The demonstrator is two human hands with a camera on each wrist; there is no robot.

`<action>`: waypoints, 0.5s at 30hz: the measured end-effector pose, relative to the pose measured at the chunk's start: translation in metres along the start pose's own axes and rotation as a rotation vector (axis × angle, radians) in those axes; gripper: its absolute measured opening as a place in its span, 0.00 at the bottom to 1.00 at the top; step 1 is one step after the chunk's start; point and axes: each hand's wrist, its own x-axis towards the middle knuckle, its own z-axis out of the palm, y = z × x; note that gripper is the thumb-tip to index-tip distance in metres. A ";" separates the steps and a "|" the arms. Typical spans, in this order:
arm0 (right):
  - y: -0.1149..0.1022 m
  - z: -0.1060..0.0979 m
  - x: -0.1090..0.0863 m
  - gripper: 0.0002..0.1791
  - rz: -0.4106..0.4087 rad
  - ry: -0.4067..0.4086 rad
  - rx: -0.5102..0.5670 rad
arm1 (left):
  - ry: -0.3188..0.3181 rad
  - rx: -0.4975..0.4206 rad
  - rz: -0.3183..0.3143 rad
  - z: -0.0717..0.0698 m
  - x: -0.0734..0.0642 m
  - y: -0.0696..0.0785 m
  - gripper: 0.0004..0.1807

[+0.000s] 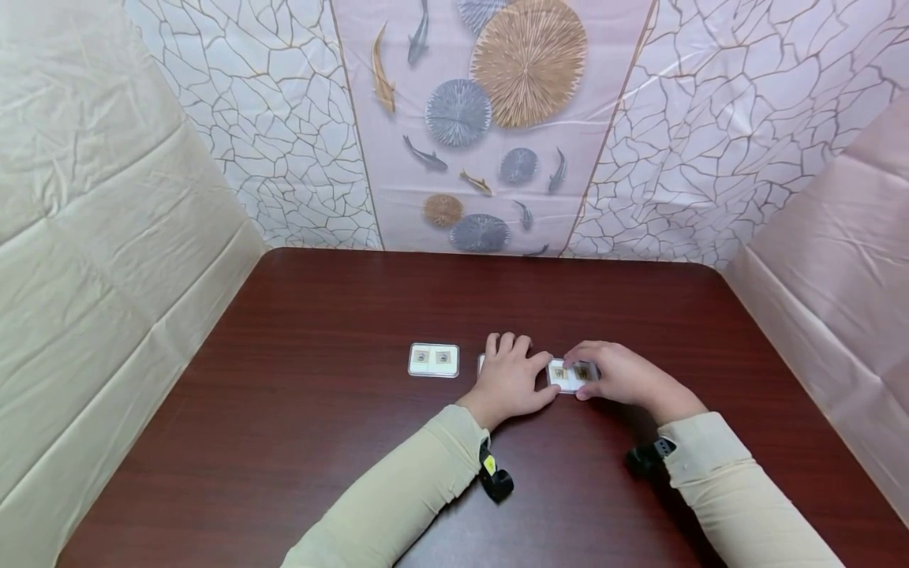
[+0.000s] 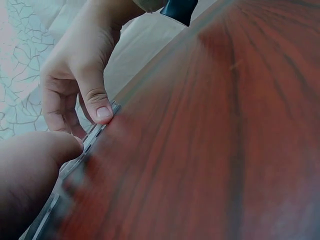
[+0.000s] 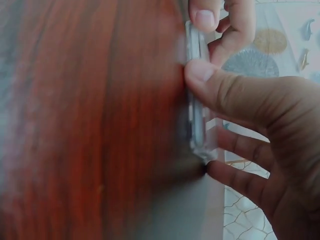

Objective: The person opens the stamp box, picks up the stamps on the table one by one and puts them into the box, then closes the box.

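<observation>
A flat clear plastic case (image 1: 571, 375) with a white insert and two small gold-and-dark pieces lies on the table, right of centre. My right hand (image 1: 625, 377) grips its right part, thumb along the near edge and fingers on the far side. At the left end, my left hand (image 1: 507, 379) pinches the same case between thumb and index finger, its other fingers spread. Seen edge-on in the right wrist view, the case (image 3: 196, 115) has both thumbs along its near side. Under my left hand a second case (image 1: 481, 362) is mostly hidden.
Farther left on the dark red-brown table (image 1: 319, 442) lies another clear case (image 1: 434, 360), with two small greyish pieces on white. A patterned cloth (image 1: 298, 142) hangs behind the table's far edge. Pale cloth panels rise along both sides.
</observation>
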 end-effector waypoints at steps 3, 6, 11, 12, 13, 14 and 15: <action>0.003 0.004 -0.002 0.24 0.002 0.012 0.019 | -0.015 0.001 -0.007 0.002 0.000 0.001 0.30; 0.005 0.008 -0.006 0.25 -0.004 0.026 0.050 | -0.016 0.003 -0.009 0.003 0.000 0.001 0.31; 0.007 0.010 -0.010 0.29 0.037 0.022 0.096 | -0.006 0.016 -0.009 0.006 0.000 0.002 0.34; 0.007 0.010 -0.010 0.30 0.050 0.017 0.104 | 0.000 0.019 -0.009 0.007 0.000 0.002 0.35; 0.007 0.009 -0.010 0.32 0.058 0.013 0.113 | 0.003 0.022 -0.006 0.007 0.000 0.002 0.36; 0.008 0.009 -0.010 0.33 0.060 0.012 0.121 | 0.007 0.022 -0.004 0.007 -0.001 0.002 0.37; 0.009 0.009 -0.010 0.35 0.058 0.014 0.126 | 0.011 0.022 -0.003 0.007 -0.002 0.001 0.38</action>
